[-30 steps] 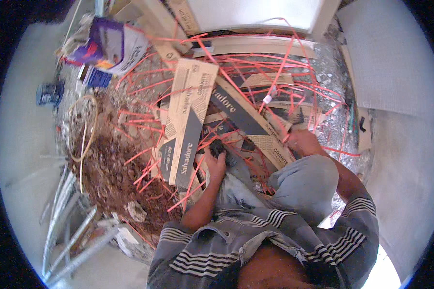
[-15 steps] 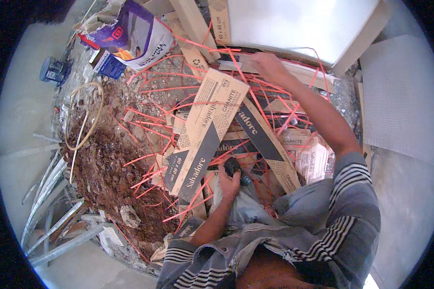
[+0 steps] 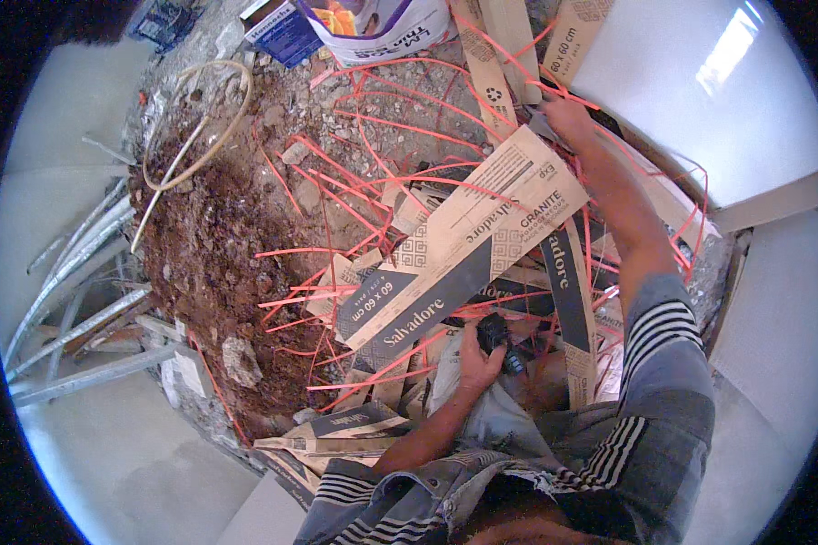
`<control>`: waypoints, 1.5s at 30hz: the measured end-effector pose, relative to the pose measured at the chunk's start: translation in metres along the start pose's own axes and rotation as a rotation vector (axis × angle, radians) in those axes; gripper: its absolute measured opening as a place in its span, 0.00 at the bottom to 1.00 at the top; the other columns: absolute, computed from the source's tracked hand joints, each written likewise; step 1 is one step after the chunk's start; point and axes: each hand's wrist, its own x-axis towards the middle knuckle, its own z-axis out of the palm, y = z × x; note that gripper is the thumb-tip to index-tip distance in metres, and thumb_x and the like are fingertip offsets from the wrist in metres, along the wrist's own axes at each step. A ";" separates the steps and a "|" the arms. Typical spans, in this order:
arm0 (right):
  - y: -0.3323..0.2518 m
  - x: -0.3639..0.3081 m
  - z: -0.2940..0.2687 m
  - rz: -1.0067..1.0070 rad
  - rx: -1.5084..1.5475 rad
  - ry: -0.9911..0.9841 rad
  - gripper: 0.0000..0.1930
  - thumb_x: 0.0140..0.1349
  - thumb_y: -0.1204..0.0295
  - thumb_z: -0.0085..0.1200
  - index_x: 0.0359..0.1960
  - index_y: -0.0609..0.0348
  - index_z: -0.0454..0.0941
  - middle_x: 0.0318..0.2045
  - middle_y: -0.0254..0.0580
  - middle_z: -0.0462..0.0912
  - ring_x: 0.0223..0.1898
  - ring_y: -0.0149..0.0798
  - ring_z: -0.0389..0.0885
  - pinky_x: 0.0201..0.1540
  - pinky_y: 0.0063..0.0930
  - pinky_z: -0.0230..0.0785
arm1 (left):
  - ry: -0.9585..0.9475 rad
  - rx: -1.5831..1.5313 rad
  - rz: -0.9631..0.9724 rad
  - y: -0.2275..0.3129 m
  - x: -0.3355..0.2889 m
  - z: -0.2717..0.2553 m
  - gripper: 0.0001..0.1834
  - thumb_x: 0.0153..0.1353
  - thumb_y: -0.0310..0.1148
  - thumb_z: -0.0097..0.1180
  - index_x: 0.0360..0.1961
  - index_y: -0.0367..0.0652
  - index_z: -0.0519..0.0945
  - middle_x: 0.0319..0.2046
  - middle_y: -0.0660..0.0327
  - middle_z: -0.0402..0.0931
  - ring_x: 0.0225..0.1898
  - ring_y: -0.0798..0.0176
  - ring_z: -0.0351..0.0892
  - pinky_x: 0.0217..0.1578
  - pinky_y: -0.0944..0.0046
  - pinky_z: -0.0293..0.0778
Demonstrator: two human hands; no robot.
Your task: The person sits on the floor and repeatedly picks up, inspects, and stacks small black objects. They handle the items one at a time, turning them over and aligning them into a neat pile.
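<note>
Holding a small black object (image 3: 493,334), the left hand (image 3: 479,363) is just beside the cardboard strip (image 3: 468,259); the right hand (image 3: 569,125), apart, is by the strip's far end, grip unclear.

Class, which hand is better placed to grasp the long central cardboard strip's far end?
Probably the right hand: it's beside the far end of the cardboard strip, while the left hand holds a black object.
</note>
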 end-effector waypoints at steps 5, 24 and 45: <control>0.011 -0.024 -0.086 0.051 0.244 0.121 0.11 0.61 0.65 0.54 0.40 0.55 0.82 0.38 0.50 0.82 0.42 0.52 0.82 0.44 0.42 0.74 | 0.003 -0.019 0.038 0.000 0.009 0.001 0.29 0.48 0.30 0.62 0.53 0.35 0.70 0.43 0.47 0.76 0.46 0.47 0.77 0.51 0.55 0.72; -0.230 0.032 -0.048 -0.519 0.564 -0.918 0.27 0.48 0.52 0.70 0.44 0.56 0.83 0.37 0.42 0.82 0.37 0.40 0.78 0.37 0.41 0.68 | 0.019 -0.067 -0.019 -0.003 0.007 0.000 0.30 0.48 0.31 0.61 0.55 0.37 0.70 0.44 0.46 0.76 0.47 0.45 0.78 0.51 0.54 0.72; -0.208 -0.057 -0.120 -0.450 0.878 0.018 0.11 0.52 0.67 0.65 0.34 0.61 0.84 0.36 0.45 0.87 0.36 0.42 0.84 0.43 0.36 0.73 | 0.023 -0.085 0.043 -0.001 0.009 0.000 0.27 0.48 0.32 0.63 0.50 0.37 0.71 0.43 0.46 0.76 0.44 0.46 0.78 0.47 0.53 0.73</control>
